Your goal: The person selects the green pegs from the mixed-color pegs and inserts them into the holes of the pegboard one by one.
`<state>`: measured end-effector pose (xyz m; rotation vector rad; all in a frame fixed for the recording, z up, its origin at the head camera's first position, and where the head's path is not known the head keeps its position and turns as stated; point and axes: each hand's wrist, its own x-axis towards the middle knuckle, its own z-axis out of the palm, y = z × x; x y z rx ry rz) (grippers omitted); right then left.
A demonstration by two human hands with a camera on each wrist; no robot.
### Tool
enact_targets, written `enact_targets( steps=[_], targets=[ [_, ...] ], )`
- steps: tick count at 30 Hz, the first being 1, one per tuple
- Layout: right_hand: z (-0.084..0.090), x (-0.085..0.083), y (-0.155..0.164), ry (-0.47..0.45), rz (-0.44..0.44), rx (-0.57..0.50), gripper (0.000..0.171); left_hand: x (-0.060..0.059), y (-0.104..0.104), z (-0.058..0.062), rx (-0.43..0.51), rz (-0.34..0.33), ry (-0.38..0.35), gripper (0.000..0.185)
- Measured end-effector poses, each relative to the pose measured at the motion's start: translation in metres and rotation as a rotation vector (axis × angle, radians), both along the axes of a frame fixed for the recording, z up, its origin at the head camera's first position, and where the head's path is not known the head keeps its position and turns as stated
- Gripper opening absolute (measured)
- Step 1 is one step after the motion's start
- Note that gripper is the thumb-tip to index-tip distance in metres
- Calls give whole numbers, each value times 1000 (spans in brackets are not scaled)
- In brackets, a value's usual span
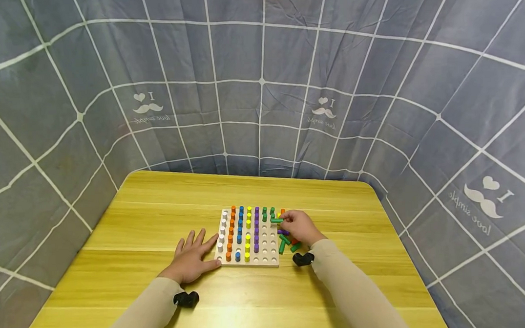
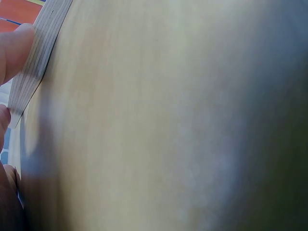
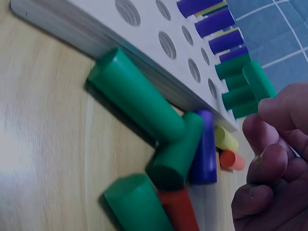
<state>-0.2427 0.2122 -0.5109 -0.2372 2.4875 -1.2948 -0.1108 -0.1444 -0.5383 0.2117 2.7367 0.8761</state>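
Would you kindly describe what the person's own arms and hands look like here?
The left hand and right hand are bare, with no gloves. The left sleeve and right sleeve are long, plain and beige, with no visible markings. A small, rounded black piece shows by each wrist; I cannot make out its details.

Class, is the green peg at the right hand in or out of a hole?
Out: the right hand pinches the green peg sideways above the pegboard.
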Motion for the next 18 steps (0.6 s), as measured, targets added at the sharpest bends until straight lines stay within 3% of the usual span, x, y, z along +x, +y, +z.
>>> enact_targets(
  steps=[10, 18],
  targets=[
    [6, -5, -9, 65, 71, 72, 22, -2, 5, 4, 0, 11, -3, 87],
    [3, -8, -18, 90, 90, 96, 19, -9, 1, 0, 5, 6, 4, 87]
  ],
)
